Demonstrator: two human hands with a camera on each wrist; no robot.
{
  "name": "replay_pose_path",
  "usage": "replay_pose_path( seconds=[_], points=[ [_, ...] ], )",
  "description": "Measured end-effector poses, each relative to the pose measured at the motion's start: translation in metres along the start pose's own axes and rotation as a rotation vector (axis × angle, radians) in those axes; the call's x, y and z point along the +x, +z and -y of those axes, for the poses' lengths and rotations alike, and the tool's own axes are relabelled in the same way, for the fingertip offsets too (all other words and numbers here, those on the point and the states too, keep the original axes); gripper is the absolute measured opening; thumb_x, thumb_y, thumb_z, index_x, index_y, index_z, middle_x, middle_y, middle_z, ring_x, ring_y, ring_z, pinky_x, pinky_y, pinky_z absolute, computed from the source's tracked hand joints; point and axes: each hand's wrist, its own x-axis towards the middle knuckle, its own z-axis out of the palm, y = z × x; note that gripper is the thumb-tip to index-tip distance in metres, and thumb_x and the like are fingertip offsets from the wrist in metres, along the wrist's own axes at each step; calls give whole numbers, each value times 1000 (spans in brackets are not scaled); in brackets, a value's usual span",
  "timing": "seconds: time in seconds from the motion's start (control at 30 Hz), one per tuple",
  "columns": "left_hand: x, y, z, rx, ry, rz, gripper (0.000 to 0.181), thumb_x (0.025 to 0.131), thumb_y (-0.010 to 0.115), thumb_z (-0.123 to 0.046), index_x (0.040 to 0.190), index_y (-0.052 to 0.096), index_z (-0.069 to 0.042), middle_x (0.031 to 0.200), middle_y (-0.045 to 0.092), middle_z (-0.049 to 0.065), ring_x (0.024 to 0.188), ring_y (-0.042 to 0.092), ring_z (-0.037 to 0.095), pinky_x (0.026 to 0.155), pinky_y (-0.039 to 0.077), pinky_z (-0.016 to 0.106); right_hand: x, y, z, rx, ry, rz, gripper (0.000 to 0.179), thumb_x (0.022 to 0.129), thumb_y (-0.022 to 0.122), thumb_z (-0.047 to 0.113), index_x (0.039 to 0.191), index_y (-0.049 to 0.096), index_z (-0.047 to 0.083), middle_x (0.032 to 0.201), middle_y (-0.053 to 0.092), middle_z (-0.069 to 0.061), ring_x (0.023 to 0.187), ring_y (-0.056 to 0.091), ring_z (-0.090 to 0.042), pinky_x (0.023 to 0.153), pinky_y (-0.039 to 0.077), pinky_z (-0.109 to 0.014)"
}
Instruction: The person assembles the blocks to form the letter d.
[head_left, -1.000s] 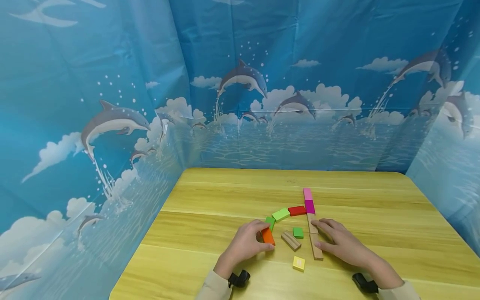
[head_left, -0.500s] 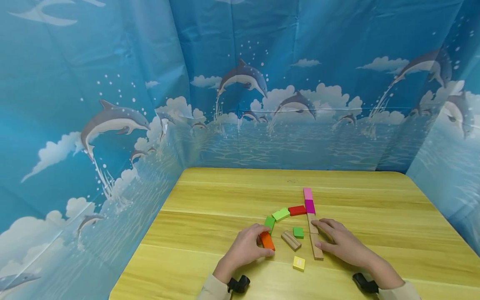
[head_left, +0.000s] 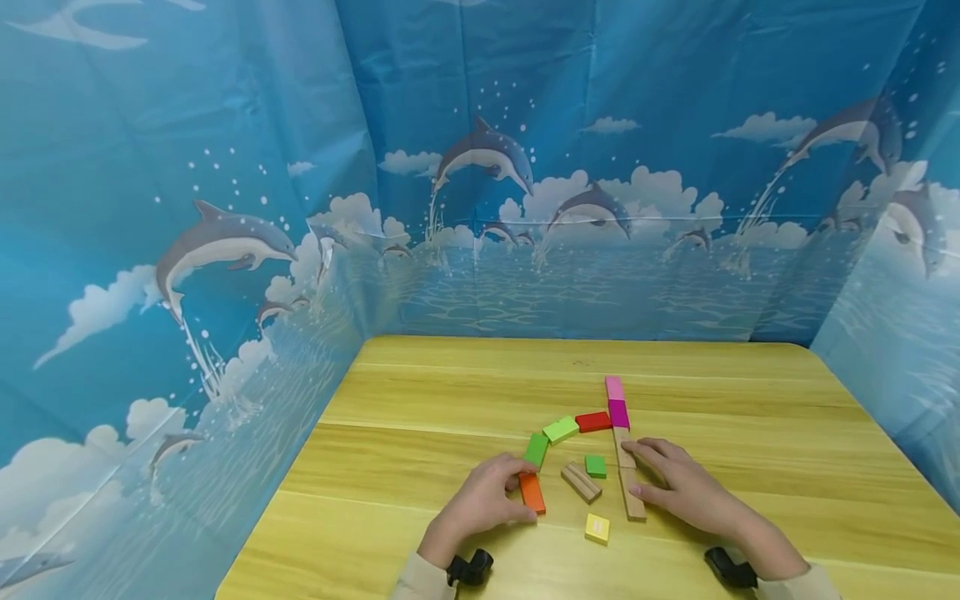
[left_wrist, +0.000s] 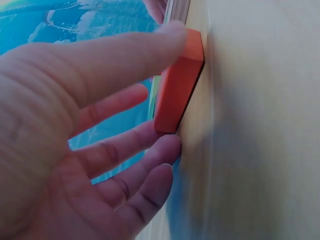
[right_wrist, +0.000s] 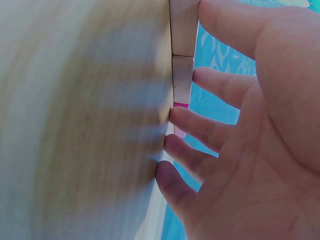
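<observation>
The left hand (head_left: 480, 504) lies low on the wooden surface (head_left: 420, 400), thumb and fingers curled loosely about an orange block (head_left: 532, 492). In the left wrist view the thumb presses on one end of the orange block (left_wrist: 177, 90) and the fingertips (left_wrist: 165, 147) touch the other end, so the block is pinched between them while it lies flat on the surface.

Just beyond the orange block a dark green block (head_left: 536, 449) begins a curved row, followed by a light green block (head_left: 561, 429) and a red block (head_left: 593, 422). The red one ends just beside a long straight line of pieces: a pink block (head_left: 614, 387) farthest away, a magenta block (head_left: 618, 413) next, then a plain wooden bar (head_left: 628, 479) running towards the person.

The right hand (head_left: 690, 492) rests flat beside that bar, fingers spread and nearly straight, gripping nothing; its fingertips (right_wrist: 172, 117) touch the side of the bar (right_wrist: 182, 75) in the right wrist view.

Between the two hands lie a short wooden block (head_left: 581, 482), tilted, and a small green square (head_left: 596, 466). A yellow square (head_left: 597, 528) sits apart, nearer the person.
</observation>
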Motion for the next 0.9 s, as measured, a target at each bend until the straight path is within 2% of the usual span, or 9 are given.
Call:
replay_pose_path(
  seconds=[0.17, 0.33, 0.47, 0.9],
  points=[
    [0, -2, 1, -22, -31, -8, 57, 74, 92, -24, 126, 69, -19, 110, 60, -12, 89, 57, 8, 77, 48, 25, 0, 0, -1, 6, 4, 3, 68, 97, 60, 54, 153, 46, 18, 148, 44, -14, 134, 41, -42, 99, 40, -65],
    [2, 4, 1, -44, -35, -60, 45, 72, 93, -25, 109, 69, -20, 99, 59, -9, 82, 54, 12, 69, 46, 23, 0, -2, 0, -3, 2, 3, 69, 97, 59, 56, 152, 46, 18, 148, 44, -15, 134, 41, -43, 99, 40, -65],
    [4, 10, 0, -33, -33, -101, 41, 70, 94, -25, 98, 65, -18, 92, 57, -5, 76, 51, 10, 64, 43, 23, 0, -2, 1, -10, -4, -2, 68, 97, 58, 56, 152, 46, 18, 148, 45, -15, 133, 41, -43, 98, 41, -65],
    [4, 17, -5, 11, -77, -147, 43, 70, 94, -30, 98, 62, -21, 95, 56, -9, 77, 46, 7, 66, 39, 23, -1, -2, 1, -13, -4, -5, 68, 97, 59, 55, 152, 47, 17, 148, 45, -15, 134, 41, -44, 98, 40, -66]
  ],
)
